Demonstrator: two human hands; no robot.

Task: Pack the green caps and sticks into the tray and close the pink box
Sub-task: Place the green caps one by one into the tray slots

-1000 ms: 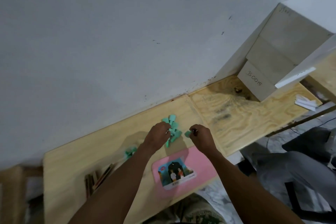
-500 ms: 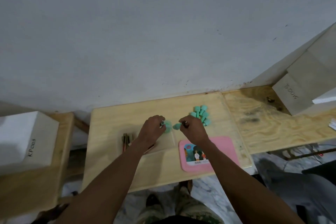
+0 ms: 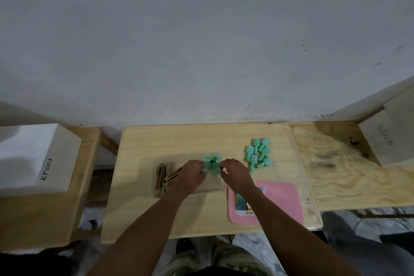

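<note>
A clear shallow tray (image 3: 215, 187) lies on the wooden table. Brown sticks (image 3: 161, 178) rest at its left end and a few green caps (image 3: 212, 161) stand at its far right corner. My left hand (image 3: 190, 176) and my right hand (image 3: 236, 173) hover over the tray on either side of those caps, fingertips curled and close to them. Whether either hand grips a cap is unclear. A pile of several loose green caps (image 3: 258, 155) lies on the table to the right. The pink box (image 3: 281, 200) lies flat at the near right, partly under my right forearm.
The small table (image 3: 143, 213) stands against a white wall. A white block marked KP003 (image 3: 33, 159) sits on a bench to the left. Another pale block (image 3: 385, 143) sits on the plywood bench (image 3: 349, 181) to the right. My knees show below the table's near edge.
The camera swung left and now looks straight at the table. Both hands carried green caps from the pile toward the tray, and the caps now stand in the tray's corner between my fingertips.
</note>
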